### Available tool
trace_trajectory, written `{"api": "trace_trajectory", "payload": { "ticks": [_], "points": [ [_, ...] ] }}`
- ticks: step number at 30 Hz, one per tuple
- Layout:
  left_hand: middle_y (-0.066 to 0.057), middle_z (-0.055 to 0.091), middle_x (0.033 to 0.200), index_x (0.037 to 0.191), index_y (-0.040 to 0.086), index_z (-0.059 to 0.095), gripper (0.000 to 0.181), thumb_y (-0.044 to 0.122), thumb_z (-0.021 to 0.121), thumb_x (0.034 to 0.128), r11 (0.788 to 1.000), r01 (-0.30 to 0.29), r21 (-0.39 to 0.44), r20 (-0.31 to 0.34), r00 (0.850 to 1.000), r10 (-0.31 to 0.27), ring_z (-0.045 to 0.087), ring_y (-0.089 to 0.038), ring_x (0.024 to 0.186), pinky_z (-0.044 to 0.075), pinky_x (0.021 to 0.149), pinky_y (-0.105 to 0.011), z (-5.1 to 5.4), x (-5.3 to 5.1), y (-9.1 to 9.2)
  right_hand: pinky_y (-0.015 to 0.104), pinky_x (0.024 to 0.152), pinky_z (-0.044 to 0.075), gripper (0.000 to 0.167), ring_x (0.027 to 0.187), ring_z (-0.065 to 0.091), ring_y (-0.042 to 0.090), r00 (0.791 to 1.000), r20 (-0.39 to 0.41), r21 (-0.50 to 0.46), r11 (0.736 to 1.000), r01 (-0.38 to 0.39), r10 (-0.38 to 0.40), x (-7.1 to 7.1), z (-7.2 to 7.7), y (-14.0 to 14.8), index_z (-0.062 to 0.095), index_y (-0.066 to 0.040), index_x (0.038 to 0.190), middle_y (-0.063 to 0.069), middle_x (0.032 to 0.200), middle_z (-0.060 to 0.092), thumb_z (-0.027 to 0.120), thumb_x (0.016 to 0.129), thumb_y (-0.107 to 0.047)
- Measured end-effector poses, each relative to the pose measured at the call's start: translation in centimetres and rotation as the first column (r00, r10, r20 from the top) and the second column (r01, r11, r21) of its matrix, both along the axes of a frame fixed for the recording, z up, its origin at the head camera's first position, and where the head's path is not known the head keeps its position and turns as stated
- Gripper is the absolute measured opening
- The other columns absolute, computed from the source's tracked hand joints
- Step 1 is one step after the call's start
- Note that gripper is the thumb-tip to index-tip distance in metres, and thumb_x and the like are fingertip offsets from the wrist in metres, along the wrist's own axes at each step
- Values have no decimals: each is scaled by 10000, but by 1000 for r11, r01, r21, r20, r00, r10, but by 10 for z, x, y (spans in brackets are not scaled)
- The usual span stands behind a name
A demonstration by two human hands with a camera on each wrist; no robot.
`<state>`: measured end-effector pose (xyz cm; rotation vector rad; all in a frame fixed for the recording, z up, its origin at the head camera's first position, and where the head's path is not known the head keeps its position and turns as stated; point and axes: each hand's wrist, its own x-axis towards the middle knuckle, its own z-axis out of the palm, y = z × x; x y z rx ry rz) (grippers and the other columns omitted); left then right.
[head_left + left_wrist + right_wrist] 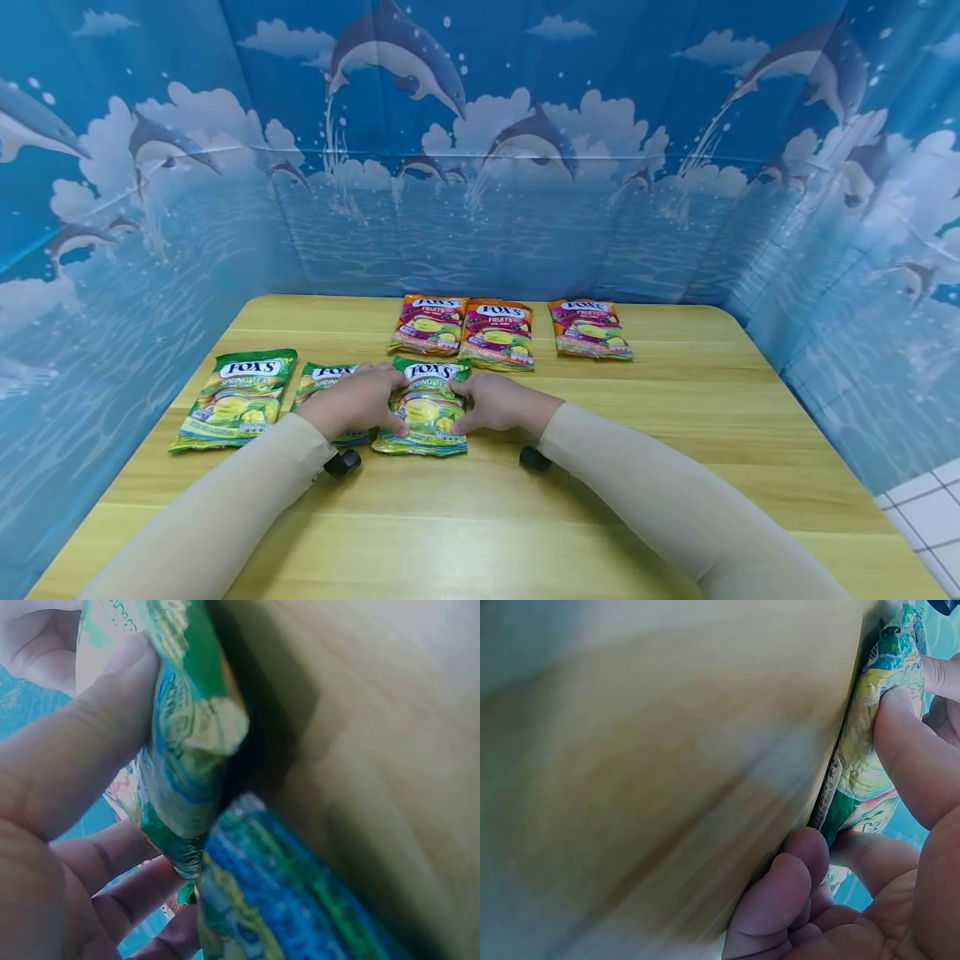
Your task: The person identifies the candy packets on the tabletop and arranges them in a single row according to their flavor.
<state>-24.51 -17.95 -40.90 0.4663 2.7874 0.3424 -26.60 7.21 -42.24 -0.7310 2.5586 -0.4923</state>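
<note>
Head view: pinches long green plastic bag (425, 408), set longways, top-first toward blue dolphin curtain (480, 242), with left hand (365, 402) and right hand (500, 402).

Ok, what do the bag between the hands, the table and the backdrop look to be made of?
Bag: probably thin plastic film, glossy; it wrinkles and catches small highlights.
Table: wood or wood-look laminate, satin; banded grain and a soft light patch show, but not which.
Backdrop: fabric or plastic sheet, slight sheen; folds and creases show, so the exact material stays open.
</note>
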Motion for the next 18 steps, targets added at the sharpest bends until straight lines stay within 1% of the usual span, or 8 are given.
{"api": "trace_trajectory", "payload": {
  "ticks": [2, 5, 7, 12, 18],
  "points": [
    [-154, 376, 1690, 1528, 129, 559, 867, 490, 893, 815, 1000, -2, 0, 4, 1000, 2, 348, -444, 1536, 356, 1221, -635, 0, 1, 0, 374, 1116, 498, 865, 1161, 598, 143, 1000, 1, 3, 1000, -1, 1, 0, 0, 0, 357, -228, 1634, 134, 1528, 572, 791, 923, -465],
    [-163, 361, 1696, 1532, 130, 555, 864, 488, 889, 820, 1000, -3, 5, 8, 1000, 3, 335, -455, 1542, 347, 1221, -648, 1, 1, 0, 358, 1041, 513, 865, 1026, 589, 145, 1000, 3, 5, 1000, -2, 2, -1, 1, -1, 358, -222, 1634, 150, 1493, 591, 790, 923, -462],
    [-161, 358, 1698, 1533, 135, 555, 861, 484, 890, 821, 1000, -9, 8, 13, 1000, 9, 338, -454, 1540, 345, 1222, -649, 1, 1, 1, 361, 1044, 515, 863, 1010, 580, 140, 1000, 3, 6, 1000, -4, 4, -1, 1, -1, 359, -219, 1634, 153, 1509, 581, 788, 925, -463],
    [-155, 381, 1686, 1525, 124, 561, 846, 469, 890, 827, 1000, -5, 16, 11, 1000, 5, 377, -443, 1514, 368, 1213, -633, 2, 2, 1, 385, 1123, 499, 859, 1129, 579, 127, 1000, 2, 6, 1000, 0, 0, 0, 2, -1, 365, -216, 1632, 134, 1599, 511, 786, 926, -462],
    [-156, 376, 1688, 1527, 131, 559, 842, 472, 885, 829, 1000, -3, 14, 9, 1000, 3, 373, -445, 1512, 372, 1207, -639, 2, 4, 1, 407, 1165, 476, 856, 1275, 581, 166, 1000, 5, -1, 1000, 7, -7, 1, 2, -1, 371, -217, 1631, 122, 1626, 483, 787, 924, -462]
  ]
}}
